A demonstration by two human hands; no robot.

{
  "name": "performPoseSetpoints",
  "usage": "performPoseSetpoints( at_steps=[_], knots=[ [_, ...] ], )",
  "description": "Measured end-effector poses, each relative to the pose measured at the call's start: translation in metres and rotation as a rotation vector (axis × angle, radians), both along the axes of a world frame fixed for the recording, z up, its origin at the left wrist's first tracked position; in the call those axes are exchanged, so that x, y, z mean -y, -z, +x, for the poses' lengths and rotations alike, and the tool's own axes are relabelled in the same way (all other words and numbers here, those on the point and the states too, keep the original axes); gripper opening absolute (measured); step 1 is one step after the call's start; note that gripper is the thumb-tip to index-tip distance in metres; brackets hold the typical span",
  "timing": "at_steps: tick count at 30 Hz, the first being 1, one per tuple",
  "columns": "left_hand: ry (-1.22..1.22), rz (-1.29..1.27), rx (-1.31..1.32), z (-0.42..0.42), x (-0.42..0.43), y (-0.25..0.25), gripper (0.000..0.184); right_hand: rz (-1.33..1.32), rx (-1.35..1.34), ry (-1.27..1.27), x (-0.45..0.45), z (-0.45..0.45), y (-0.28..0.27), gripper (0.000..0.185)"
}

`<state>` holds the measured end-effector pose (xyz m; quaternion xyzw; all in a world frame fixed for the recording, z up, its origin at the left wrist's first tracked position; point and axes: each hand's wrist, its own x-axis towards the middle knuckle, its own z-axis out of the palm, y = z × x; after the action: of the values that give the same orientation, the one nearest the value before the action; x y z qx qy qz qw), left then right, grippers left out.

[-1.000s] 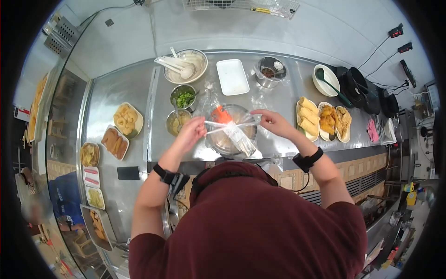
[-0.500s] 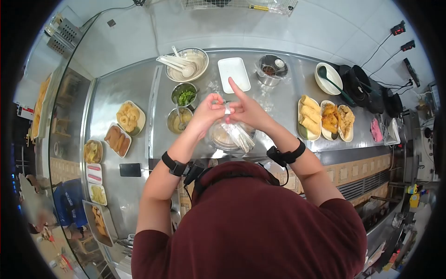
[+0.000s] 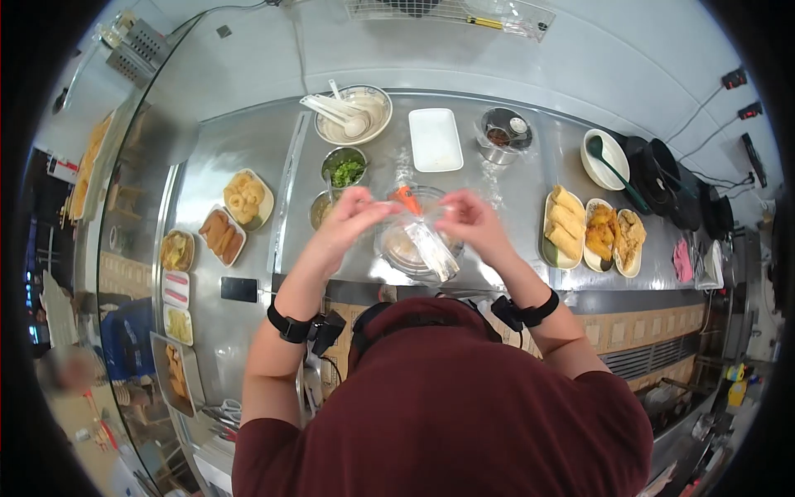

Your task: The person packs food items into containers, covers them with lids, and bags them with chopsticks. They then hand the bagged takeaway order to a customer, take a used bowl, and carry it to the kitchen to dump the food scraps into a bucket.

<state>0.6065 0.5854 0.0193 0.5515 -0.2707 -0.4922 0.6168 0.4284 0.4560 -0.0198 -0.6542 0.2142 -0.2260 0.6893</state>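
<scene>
My left hand (image 3: 349,219) and my right hand (image 3: 474,222) are raised over the counter's front middle, fingertips pinched and facing each other. Between them stretches thin clear plastic, apparently the top of a plastic bag (image 3: 396,255). A round container (image 3: 401,245) with pale contents shows through it. A narrow shiny packet (image 3: 432,251) lies slanted on top; its contents cannot be made out. Just behind the fingertips is a small orange object (image 3: 406,199) of unclear kind. My left forearm partly hides a metal bowl (image 3: 318,211).
Behind stand a bowl of white spoons (image 3: 373,137), chopped greens (image 3: 349,172), a white tray (image 3: 436,120) and a lidded metal pot (image 3: 500,154). Plates of fried food (image 3: 566,228) are on the right; several food dishes (image 3: 247,199) and a phone (image 3: 238,289) lie left.
My hands have moved apart from their close pinch at the bag's top, drawing the plastic between them. The orange object has come into view. The camera view has shifted slightly.
</scene>
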Motion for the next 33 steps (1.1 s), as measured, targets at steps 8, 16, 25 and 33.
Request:
performPoseSetpoints(
  at_steps=[8,16,25,33],
  knots=[
    [-0.203,-0.029,0.463,-0.025,-0.015,-0.013,0.030,-0.207,0.032,0.012,0.005,0.029,0.011,0.024],
    [-0.142,0.279,-0.707,-0.061,-0.034,0.140,0.079,-0.608,-0.090,-0.022,-0.001,0.033,0.002,0.020],
    [-0.019,-0.053,-0.409,-0.060,-0.059,0.158,0.092,0.052,-0.096,-0.144,-0.050,0.024,-0.086,0.010],
    [-0.105,-0.399,0.222,-0.047,-0.199,0.012,0.087,-0.155,0.170,-0.463,-0.167,0.068,-0.290,0.009]
  ],
)
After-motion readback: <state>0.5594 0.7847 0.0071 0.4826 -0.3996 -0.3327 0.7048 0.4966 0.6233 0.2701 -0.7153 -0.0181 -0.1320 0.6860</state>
